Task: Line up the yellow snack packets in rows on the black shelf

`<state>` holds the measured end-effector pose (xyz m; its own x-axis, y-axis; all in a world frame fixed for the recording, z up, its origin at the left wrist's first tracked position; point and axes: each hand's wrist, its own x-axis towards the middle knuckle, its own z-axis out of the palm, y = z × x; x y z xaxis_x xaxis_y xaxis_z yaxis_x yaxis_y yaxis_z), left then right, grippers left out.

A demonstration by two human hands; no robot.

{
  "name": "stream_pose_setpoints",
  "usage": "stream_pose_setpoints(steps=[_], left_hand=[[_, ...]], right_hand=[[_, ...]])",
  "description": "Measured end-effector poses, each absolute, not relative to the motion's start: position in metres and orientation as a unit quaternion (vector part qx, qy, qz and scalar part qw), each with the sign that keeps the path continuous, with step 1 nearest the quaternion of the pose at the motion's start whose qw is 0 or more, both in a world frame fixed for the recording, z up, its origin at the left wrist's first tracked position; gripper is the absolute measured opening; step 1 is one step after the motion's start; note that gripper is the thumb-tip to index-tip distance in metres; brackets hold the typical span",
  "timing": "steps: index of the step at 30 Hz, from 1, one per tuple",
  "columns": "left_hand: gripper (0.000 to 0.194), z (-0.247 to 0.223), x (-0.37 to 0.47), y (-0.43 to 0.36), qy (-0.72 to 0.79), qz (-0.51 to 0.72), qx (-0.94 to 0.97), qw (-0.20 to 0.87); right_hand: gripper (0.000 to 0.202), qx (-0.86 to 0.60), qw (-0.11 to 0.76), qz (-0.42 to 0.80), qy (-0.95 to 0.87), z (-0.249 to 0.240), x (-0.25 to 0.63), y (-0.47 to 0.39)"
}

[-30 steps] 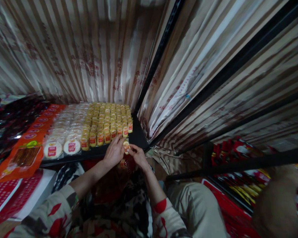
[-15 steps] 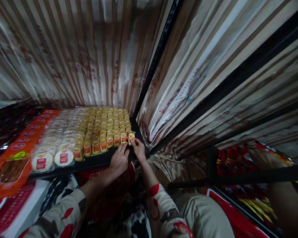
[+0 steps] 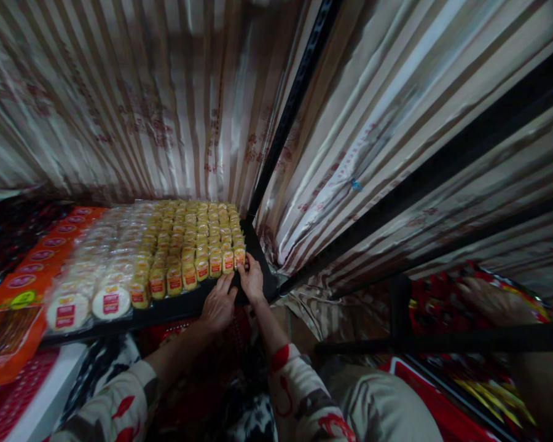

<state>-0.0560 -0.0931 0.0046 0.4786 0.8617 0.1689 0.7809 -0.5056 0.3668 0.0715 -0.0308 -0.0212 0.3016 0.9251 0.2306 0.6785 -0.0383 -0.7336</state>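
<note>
Rows of small yellow wrapped cakes (image 3: 188, 245) with red labels stand on a black shelf (image 3: 175, 307). At the right front end, one yellow cake packet (image 3: 239, 255) sits beside its row, pinched by the fingertips of my right hand (image 3: 252, 277). My left hand (image 3: 219, 301) rests at the shelf's front edge, fingers apart and holding nothing, its fingertips just before the front cakes. White round cakes (image 3: 111, 301) in clear wrappers stand left of the yellow ones.
An orange snack bag (image 3: 9, 325) lies at the far left. A striped curtain (image 3: 166, 110) hangs behind black metal posts (image 3: 295, 110). At the right, another person's hand (image 3: 495, 301) is over red packets (image 3: 435, 307).
My right hand has moved slightly left with the yellow packet, which now stands against the end of the front row. The other person's hand has shifted over the red packets.
</note>
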Motion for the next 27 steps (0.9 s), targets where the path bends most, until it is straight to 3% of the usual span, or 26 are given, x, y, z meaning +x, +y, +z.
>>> stream_pose_setpoints(steps=[5,27], left_hand=[[0.032,-0.003,-0.055,-0.091,0.476,0.168,0.857,0.104],[0.024,-0.009,-0.06,-0.104,0.428,0.225,0.866,0.131]], right_hand=[[0.043,-0.695,0.419,0.12,-0.572,-0.024,0.073,-0.028],[0.024,-0.672,0.478,0.209,-0.525,-0.031,0.072,-0.018]])
